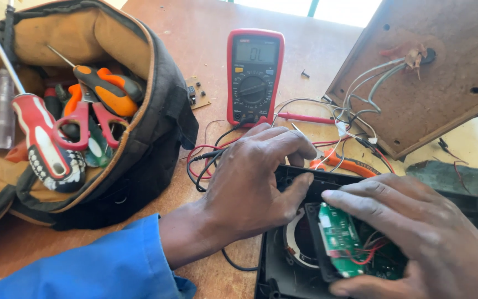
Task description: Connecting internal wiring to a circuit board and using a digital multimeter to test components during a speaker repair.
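Observation:
A black plastic device housing (279, 266) lies open at the bottom right. Inside it sits a green circuit board (338, 238) with thin red wires. My right hand (416, 238) curls over the board, fingers on top and thumb below, gripping it. My left hand (255, 177) rests on the housing's top left edge, thumb pressing the rim, fingers bent over the far side. A blue sleeve (100, 266) covers my left forearm.
A red digital multimeter (254, 75) stands behind my left hand, with red and black leads (206, 158). An open tool bag (73, 111) at left holds screwdrivers and scissors. A brown panel (438, 77) with wires leans at the right. A small circuit board (197, 92) lies nearby.

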